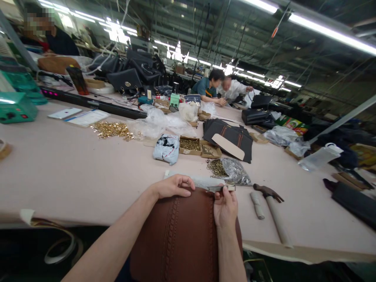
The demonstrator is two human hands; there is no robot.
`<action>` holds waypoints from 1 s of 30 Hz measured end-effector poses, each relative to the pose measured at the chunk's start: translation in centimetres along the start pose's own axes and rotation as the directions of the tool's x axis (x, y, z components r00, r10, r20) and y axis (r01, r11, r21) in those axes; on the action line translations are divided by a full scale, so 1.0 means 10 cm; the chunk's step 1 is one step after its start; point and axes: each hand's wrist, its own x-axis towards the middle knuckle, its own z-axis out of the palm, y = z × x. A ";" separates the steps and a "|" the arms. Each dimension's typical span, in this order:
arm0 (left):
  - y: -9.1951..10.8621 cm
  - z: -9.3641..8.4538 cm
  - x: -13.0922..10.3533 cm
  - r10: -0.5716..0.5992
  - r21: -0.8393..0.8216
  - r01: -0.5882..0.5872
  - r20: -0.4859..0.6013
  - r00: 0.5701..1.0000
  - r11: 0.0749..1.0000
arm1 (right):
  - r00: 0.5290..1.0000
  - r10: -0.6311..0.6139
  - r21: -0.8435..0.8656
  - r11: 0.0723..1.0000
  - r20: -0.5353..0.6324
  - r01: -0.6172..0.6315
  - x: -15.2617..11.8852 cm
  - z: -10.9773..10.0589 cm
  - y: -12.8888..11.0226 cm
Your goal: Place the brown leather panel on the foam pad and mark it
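Note:
A brown leather bag piece with braided stitching leans against the table's near edge. At its upper left edge is my left hand, its fingers curled over the rim with the thumb on the near side. My right hand lies at the upper right corner and pinches a narrow metal strip between thumb and fingertips. The strip runs along the top edge of the leather; its underside is hidden. Just behind it a pale grey strip lies flat on the table.
Right of my hands lie a hammer and a grey wrapped roll. Beyond are a bag of metal hardware, small boxes of fittings, dark leather panels and a gold hardware pile. People work farther back.

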 end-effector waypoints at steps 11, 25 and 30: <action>0.03 0.01 0.00 -0.005 0.026 0.004 0.008 1.000 1.000 | 1.000 0.016 0.056 0.998 0.000 -0.016 -0.07 0.06 -0.03; -0.01 -0.01 0.05 -0.022 0.094 0.016 0.058 0.998 0.995 | 0.998 -0.067 -0.003 0.998 0.020 0.067 -0.14 0.12 -0.04; 0.00 -0.01 0.03 -0.040 0.038 0.038 0.050 0.998 0.999 | 0.992 -0.067 -0.098 0.992 0.108 0.078 -0.19 0.13 -0.04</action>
